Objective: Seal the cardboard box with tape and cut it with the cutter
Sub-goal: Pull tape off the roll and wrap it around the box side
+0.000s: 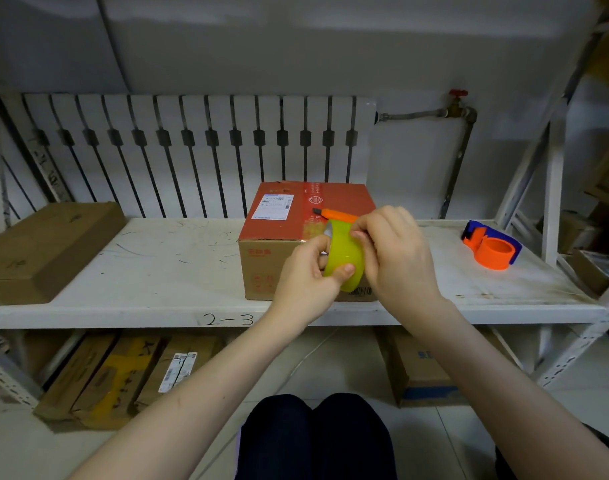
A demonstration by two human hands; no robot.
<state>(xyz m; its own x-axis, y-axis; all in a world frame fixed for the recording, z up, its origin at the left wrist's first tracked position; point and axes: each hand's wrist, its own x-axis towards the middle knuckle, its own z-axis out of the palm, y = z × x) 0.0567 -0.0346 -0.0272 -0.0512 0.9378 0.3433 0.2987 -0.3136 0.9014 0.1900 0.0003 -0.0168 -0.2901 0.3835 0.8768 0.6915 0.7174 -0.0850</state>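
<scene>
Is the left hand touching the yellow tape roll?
Touching. The head view shows the left hand gripping the yellow tape roll, thumb pressed on its outer face.

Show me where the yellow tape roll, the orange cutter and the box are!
yellow tape roll [344, 252], head view, on its outer curved band.
orange cutter [336, 214], head view, on its orange handle lying on the box top.
box [261, 268], head view, on its brown front face.

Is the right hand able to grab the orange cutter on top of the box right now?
Probably not yet. The right hand is busy picking at the yellow tape roll that the left hand holds. The orange cutter lies just behind it on the cardboard box, with nothing blocking it.
</scene>
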